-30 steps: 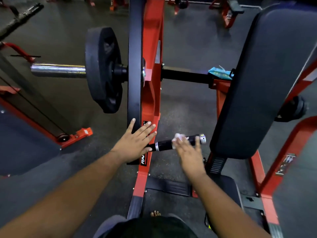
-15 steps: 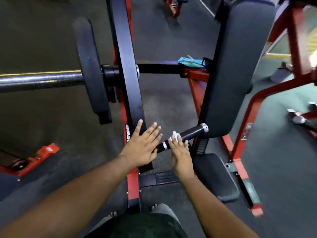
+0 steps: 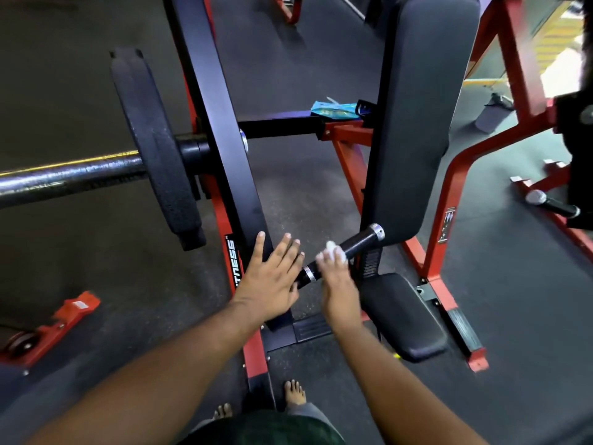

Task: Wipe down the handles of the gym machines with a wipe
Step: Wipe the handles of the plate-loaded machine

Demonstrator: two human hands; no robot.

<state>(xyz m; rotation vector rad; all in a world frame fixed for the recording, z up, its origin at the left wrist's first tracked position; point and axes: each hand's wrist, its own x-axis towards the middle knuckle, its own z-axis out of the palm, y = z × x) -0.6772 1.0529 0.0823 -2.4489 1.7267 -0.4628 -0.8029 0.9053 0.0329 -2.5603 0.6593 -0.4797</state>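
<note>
A short black handle (image 3: pixel 358 243) with silver end rings juts out from the red and black machine arm (image 3: pixel 224 175). My right hand (image 3: pixel 337 277) wraps over the handle's middle and grips a crumpled white wipe (image 3: pixel 333 250) against it. My left hand (image 3: pixel 272 277) lies flat with straight fingers on the black arm, just left of the handle's inner ring. A second black handle (image 3: pixel 553 203) with a silver cap shows at the far right.
A black weight plate (image 3: pixel 154 149) sits on a steel bar (image 3: pixel 70 178) at left. The black back pad (image 3: pixel 417 117) and seat (image 3: pixel 404 316) stand right of the handle. A teal wipe packet (image 3: pixel 333 109) lies on the crossbar. My bare feet (image 3: pixel 293 391) stand below.
The view swung right and closer. My right hand with the wipe slid along the handle from near its outer cap toward its middle. My left hand stayed flat on the arm.
</note>
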